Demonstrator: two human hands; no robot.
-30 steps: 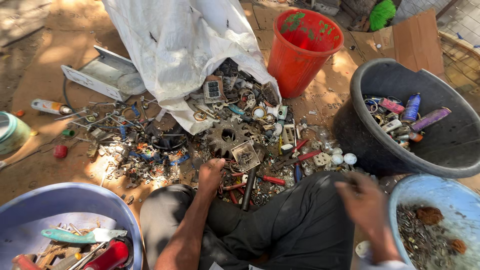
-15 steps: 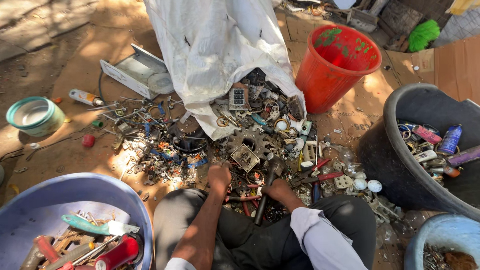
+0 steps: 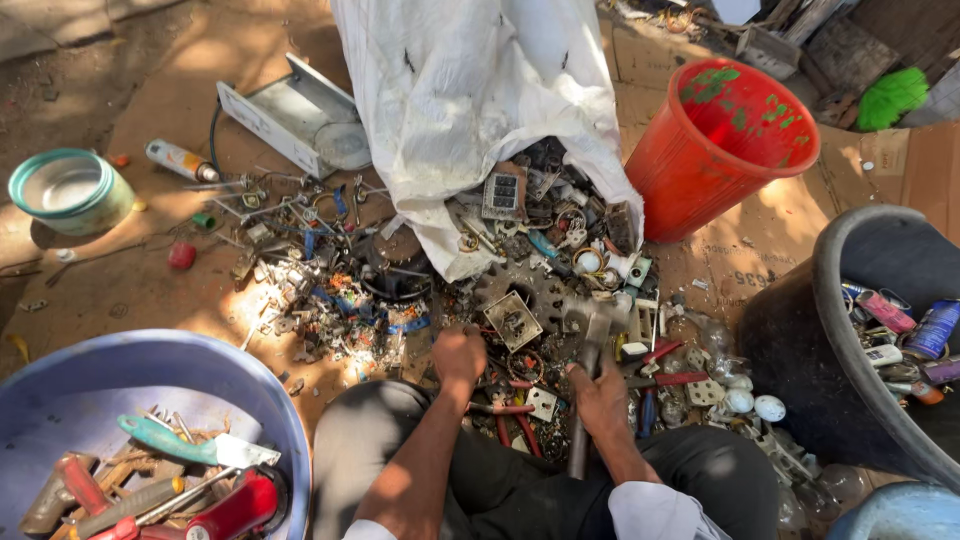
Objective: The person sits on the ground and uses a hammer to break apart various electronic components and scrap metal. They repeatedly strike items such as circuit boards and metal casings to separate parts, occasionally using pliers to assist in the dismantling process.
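Observation:
A pile of mixed scrap (image 3: 520,290), with gears, switch plates, wires and small metal parts, spills from a white sack (image 3: 470,110) onto the ground in front of me. My left hand (image 3: 460,355) rests closed among the scrap at the pile's near edge; what it holds is hidden. My right hand (image 3: 603,398) grips the handle of a hammer (image 3: 590,340), whose metal head lies on the pile beside a large toothed gear (image 3: 520,285).
A red bucket (image 3: 710,140) stands at the right of the sack. A dark tub (image 3: 880,330) with bottles and small items sits at the right. A blue basin (image 3: 150,430) of tools is at lower left. A green bowl (image 3: 65,190) and a metal tray (image 3: 290,110) lie at the left.
My right hand came in from the right-hand tubs to the pile and took hold of the hammer handle. The view shifted right and closer. My left hand stayed at the pile's edge.

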